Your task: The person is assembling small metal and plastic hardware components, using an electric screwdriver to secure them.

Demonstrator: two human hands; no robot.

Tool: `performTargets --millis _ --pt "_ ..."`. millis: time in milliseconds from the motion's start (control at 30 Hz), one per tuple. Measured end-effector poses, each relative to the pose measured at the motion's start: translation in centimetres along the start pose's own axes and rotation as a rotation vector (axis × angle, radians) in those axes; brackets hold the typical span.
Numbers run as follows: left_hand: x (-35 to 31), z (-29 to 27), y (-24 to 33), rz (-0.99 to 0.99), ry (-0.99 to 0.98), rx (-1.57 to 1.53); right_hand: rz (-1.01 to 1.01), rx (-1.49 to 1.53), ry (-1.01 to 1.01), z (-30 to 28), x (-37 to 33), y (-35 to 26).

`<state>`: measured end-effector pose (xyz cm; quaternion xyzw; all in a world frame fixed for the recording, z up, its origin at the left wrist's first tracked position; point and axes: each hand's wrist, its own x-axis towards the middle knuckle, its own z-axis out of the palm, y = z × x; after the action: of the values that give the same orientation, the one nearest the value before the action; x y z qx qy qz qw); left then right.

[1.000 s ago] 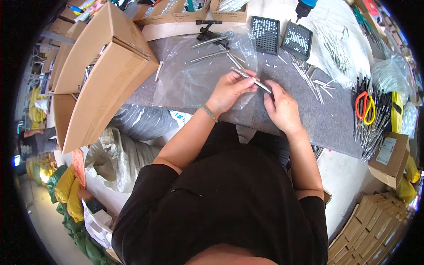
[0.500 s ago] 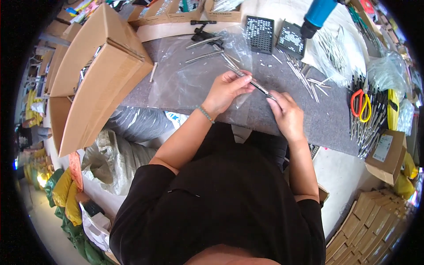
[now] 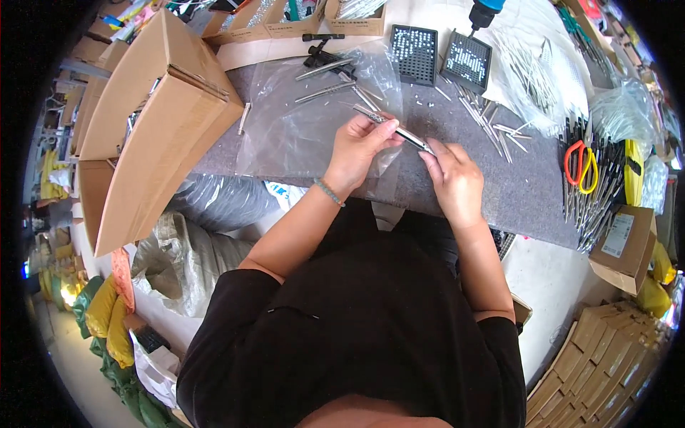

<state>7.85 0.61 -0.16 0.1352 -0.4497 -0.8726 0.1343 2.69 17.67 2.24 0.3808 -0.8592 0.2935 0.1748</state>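
Both hands hold a slim silver pen-like metal tube [image 3: 412, 138] slantwise above the grey work surface [image 3: 524, 196]. My left hand [image 3: 354, 153], a beaded bracelet at its wrist, pinches the tube near its patterned far-left end. At the near-right end, the fingers of my right hand [image 3: 458, 182] close on the tip and partly cover it. Just beyond my left hand lie loose silver tubes [image 3: 325, 93] on a clear plastic bag [image 3: 285, 139]. Thin metal rods [image 3: 485, 121] are scattered beyond my right hand.
Two black perforated trays [image 3: 414, 55] with small white pieces stand at the back. A blue power driver [image 3: 485, 13] hangs over them. An open cardboard box [image 3: 171, 135] is at left. Scissors with red and yellow handles [image 3: 589, 171] lie among several dark-handled tools at right.
The tube has shifted slightly left with my hands, and more of its far-left end shows. The blue driver has swung up and away, toward the top edge.
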Motion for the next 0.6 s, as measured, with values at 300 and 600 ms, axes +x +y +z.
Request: performTargets --millis 300,600 --pt "-1.0 0.7 0.4 -0.108 0.044 -0.054 0.099 0.087 -0.028 -0.9 0.3 -0.9" --pt "0.5 -0.7 3.1 0.07 -0.014 -0.078 0.307 0.547 -0.253 0.6 1.7 -0.9"
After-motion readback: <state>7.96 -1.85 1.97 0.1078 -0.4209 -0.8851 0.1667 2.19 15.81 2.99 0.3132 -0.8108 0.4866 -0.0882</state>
